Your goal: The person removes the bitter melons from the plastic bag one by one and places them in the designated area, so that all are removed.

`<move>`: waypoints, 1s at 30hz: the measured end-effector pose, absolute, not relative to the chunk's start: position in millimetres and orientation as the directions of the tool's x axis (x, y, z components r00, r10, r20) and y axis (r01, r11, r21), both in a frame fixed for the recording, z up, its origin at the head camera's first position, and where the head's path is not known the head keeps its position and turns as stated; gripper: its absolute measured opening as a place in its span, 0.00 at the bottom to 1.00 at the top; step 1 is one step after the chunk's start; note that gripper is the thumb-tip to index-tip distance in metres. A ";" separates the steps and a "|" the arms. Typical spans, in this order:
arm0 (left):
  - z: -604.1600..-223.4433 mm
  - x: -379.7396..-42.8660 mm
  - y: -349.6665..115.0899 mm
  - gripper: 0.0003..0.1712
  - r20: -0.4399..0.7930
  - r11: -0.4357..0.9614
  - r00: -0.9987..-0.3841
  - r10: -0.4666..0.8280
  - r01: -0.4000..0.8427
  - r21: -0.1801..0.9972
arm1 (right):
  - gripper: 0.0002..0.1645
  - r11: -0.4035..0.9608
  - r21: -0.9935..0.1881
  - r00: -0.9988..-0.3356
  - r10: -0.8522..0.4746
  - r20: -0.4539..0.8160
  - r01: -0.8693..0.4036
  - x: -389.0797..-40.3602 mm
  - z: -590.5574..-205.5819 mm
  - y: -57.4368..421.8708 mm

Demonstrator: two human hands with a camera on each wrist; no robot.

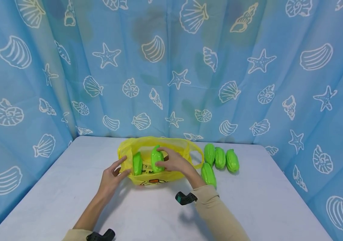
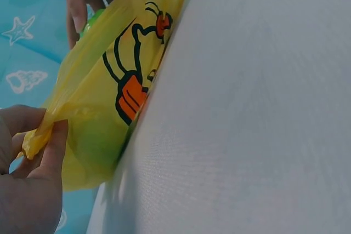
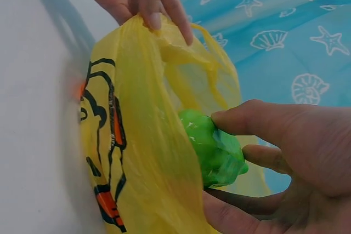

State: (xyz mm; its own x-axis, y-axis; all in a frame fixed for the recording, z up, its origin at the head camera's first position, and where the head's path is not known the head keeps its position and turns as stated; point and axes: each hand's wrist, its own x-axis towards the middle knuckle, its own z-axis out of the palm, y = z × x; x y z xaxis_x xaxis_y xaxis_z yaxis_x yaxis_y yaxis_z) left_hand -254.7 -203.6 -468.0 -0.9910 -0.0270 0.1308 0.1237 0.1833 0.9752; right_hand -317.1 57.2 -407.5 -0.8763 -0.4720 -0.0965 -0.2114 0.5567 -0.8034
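Observation:
A yellow plastic bag [image 1: 171, 175] with a printed cartoon lies on the table, its mouth held wide. My left hand [image 1: 111, 177] pinches the bag's left edge between thumb and fingers, also plain in the left wrist view. In my right hand [image 1: 174, 160] is a glossy green oblong fruit [image 1: 157, 160], gripped by thumb and fingers within the bag's mouth. The right wrist view shows the held green fruit [image 3: 211, 149] just behind the bag's near wall. Another green fruit [image 1: 137, 164] sits inside the bag, towards its left end.
To the right of the bag lie several more green fruits [image 1: 220, 158], one of them [image 1: 208, 174] closer to the right forearm. The bag's handle loop [image 1: 200, 155] reaches towards them. A white-covered table [image 1: 267, 201] ends at a blue seashell curtain [image 1: 159, 77].

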 end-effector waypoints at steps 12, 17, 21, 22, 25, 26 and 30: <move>-468.7 -254.7 -204.4 0.36 0.129 0.159 -0.991 -0.026 0.124 0.980 | 0.39 0.486 -0.850 -0.899 -0.435 -0.037 -0.201 -307.4 -399.7 79.5; -469.7 -256.4 -204.9 0.36 0.144 0.173 -0.989 -0.035 0.136 0.976 | 0.39 0.493 -0.843 -0.908 -0.420 -0.014 -0.215 -304.4 -393.9 93.4; -468.1 -256.9 -204.9 0.36 0.142 0.186 -0.989 -0.036 0.133 0.974 | 0.39 0.501 -0.838 -0.917 -0.400 -0.003 -0.216 -301.3 -391.0 103.4; -467.7 -256.9 -204.9 0.36 0.138 0.187 -0.990 -0.034 0.129 0.974 | 0.39 0.499 -0.839 -0.917 -0.398 -0.001 -0.216 -300.4 -390.3 105.7; -467.1 -257.0 -205.0 0.35 0.133 0.187 -0.990 -0.038 0.124 0.975 | 0.39 0.495 -0.843 -0.919 -0.393 -0.004 -0.209 -297.5 -388.7 112.2; -467.0 -256.6 -205.2 0.36 0.132 0.185 -0.991 -0.037 0.123 0.975 | 0.39 0.497 -0.843 -0.920 -0.391 -0.005 -0.207 -296.7 -388.9 114.6; -467.2 -255.6 -205.4 0.36 0.125 0.187 -0.992 -0.034 0.117 0.975 | 0.39 0.505 -0.840 -0.921 -0.389 -0.017 -0.198 -293.8 -391.4 125.8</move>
